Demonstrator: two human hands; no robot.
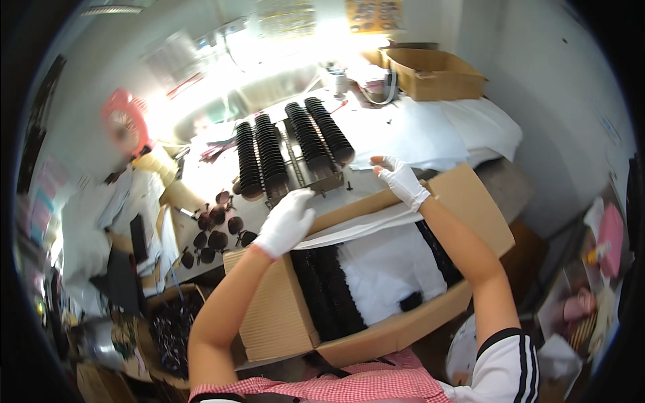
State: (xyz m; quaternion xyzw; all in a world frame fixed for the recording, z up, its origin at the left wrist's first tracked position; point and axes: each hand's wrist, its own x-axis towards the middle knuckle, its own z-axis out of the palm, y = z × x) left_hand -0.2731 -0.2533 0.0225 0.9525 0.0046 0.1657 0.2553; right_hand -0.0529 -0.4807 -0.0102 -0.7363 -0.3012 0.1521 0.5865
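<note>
Cardboard box [282, 322] sits open in front of the person, between the forearms, its flaps folded outward. Inside it, rows of small dark round pieces [329, 289] stand packed along the left part, with white sheets [390, 269] covering the middle and another dark row [437, 252] at the right wall. Both gloved hands hold a white paper sheet [356, 225] stretched across the box's far edge: the left hand [285, 221] has its grip closed on the sheet's left end, the right hand [402, 180] pinches the right end. Just beyond, on the desk [376, 127], a rack [295, 144] carries long curved rows of dark round lenses. Loose dark lenses [215, 232] lie left of the box. Farther back, another open cardboard box [437, 74] stands; its contents are hidden.
</note>
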